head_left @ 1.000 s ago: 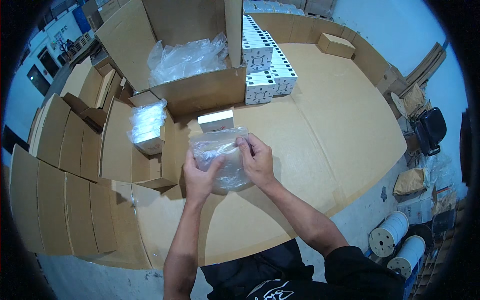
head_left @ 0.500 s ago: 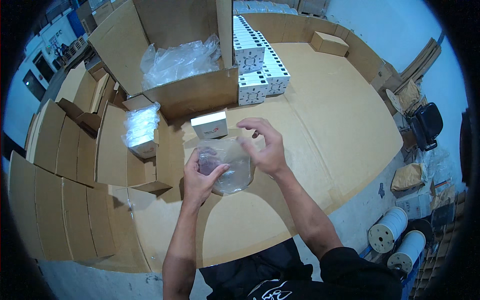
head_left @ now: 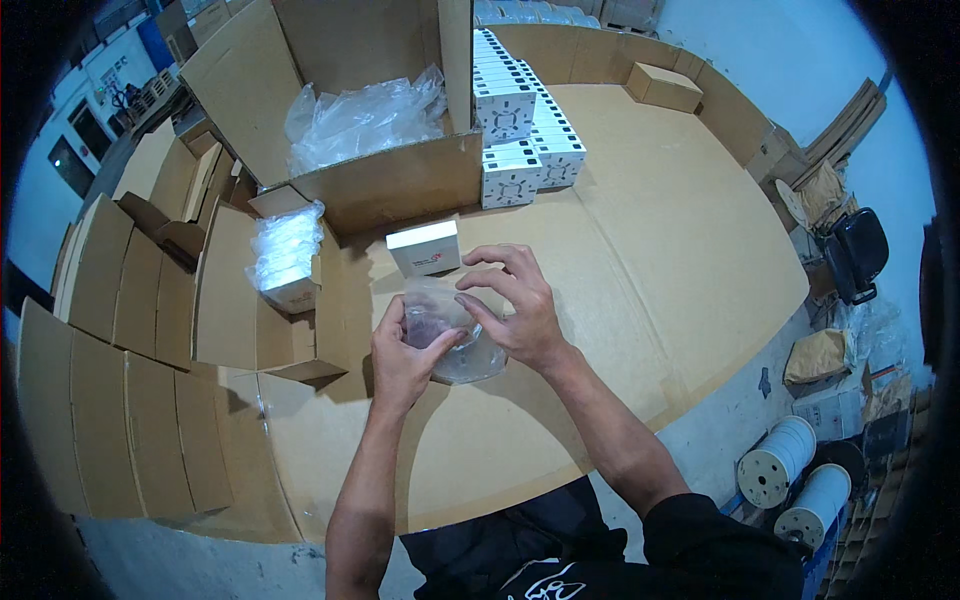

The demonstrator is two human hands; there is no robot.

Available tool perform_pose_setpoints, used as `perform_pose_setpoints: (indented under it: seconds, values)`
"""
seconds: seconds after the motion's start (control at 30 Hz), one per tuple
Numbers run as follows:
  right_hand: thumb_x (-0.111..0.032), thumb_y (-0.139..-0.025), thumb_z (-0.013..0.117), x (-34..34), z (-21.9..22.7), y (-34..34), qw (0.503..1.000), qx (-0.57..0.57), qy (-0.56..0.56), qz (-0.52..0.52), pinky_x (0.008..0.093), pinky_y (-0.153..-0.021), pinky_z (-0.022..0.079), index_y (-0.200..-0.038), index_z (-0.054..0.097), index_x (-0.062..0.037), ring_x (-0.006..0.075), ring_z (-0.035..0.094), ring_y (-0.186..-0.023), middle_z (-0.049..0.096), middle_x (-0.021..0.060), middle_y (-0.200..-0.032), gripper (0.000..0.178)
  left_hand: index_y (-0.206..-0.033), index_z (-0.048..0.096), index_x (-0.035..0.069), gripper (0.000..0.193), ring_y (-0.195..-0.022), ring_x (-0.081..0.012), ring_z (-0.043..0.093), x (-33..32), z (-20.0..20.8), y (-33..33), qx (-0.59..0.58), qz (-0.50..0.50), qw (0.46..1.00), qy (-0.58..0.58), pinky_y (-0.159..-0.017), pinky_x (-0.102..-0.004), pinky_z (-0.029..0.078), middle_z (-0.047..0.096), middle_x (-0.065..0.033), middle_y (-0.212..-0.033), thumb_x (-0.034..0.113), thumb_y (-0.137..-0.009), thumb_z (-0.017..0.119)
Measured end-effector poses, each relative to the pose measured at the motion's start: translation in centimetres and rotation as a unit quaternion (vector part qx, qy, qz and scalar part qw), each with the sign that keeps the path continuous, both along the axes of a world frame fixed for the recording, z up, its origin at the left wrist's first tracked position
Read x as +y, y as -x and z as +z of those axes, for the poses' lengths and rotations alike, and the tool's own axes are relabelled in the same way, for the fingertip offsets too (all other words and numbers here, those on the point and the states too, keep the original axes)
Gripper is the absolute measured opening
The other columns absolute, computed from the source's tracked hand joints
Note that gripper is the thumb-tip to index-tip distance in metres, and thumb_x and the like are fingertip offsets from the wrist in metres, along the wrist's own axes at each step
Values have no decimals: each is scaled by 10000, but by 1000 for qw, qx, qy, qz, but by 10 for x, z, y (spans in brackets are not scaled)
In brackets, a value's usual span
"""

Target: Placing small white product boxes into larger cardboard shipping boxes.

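Observation:
A clear plastic bag hangs in front of me over the cardboard surface. My left hand grips its left side, thumb across the front. At the bag's upper right edge, my right hand has its thumb and index fingertip close together on the film, with the other fingers bent above. Just beyond the bag a small white box stands on the cardboard, untouched by either hand.
An open carton of loose clear bags stands at the back, beside stacked white boxes. To the left, a smaller carton holds plastic-wrapped white boxes. A brown box sits far right; cable spools stand below the table edge.
My right hand has come down and left onto the bag's upper edge, its fingers drawing in. The bag has bent and narrowed on its right side. My left hand keeps its grip.

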State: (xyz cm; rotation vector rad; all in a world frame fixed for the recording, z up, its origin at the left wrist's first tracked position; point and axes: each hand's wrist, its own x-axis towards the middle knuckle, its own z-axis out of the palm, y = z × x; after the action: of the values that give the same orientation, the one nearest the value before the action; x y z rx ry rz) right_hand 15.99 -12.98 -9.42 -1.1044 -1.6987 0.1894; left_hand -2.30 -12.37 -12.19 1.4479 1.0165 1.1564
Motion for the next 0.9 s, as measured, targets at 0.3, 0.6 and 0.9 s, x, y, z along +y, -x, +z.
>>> perform_pose_setpoints:
  seconds: [0.3,0.6,0.9]
  values:
    - [-7,-694,821,-3,3,0,991,-104,-86,-10,390,-880,495,-849,716,-83,266,612,-1050,671,59,-1054,202,-1110,606,19,449,-883,-150,706,4,-2,1,96,64,993,14,-776,-301,563,732,-104,-974,89,-756,873]
    - [-126,-848,739,11,21,4,967,-236,23,91,419,-910,451,-1007,663,-98,229,643,-847,694,73,-897,179,-1069,591,26,457,-911,-191,713,8,-6,5,111,66,991,26,-780,-327,555,738,-117,-1004,112,-737,892]
    - [-148,-905,692,39,23,11,974,-163,101,122,371,-820,487,-997,706,-117,277,633,-712,691,86,-759,99,-1251,595,32,731,-994,-236,716,7,1,10,179,20,984,-14,-869,-363,570,734,-135,-1084,196,-638,957]
